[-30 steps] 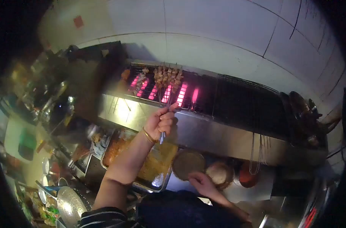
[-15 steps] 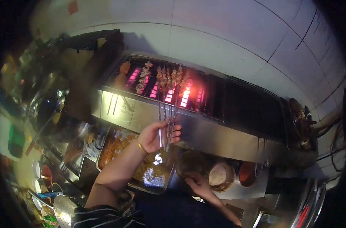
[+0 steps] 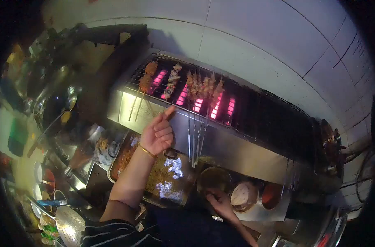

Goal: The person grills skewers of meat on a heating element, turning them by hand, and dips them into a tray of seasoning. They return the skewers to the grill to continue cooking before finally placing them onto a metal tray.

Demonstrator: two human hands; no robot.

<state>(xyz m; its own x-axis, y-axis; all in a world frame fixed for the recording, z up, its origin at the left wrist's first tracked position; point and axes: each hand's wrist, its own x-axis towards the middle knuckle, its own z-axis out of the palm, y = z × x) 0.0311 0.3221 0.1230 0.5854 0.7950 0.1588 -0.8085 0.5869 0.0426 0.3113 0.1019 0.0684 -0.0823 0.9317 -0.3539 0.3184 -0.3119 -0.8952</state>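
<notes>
My left hand (image 3: 157,133) is just in front of the grill's metal front, index finger stretched toward the rack and the other fingers loosely curled, with nothing in them. Just beyond its fingertip lies a skewer of pale meat pieces (image 3: 172,81). To its right, a row of meat skewers (image 3: 204,87) rests over the glowing heat, their long metal shafts (image 3: 194,140) hanging past the grill edge. Low on the right, my right hand (image 3: 221,204) has its fingers drawn together at the rim of a dark round bowl (image 3: 214,178); what they hold is hidden.
Two brown skewered pieces (image 3: 146,83) sit at the grill's left end. Below the grill stand a tray of oily sauce (image 3: 154,181), a tub of white powder (image 3: 244,196) and a tub of red powder (image 3: 272,195). A perforated ladle (image 3: 70,224) is at lower left.
My left hand has let go of the metal skewer shafts and moved left, its index finger now extended. My right hand stays by the dark bowl, its fingers drawn closer together. The view has shifted slightly.
</notes>
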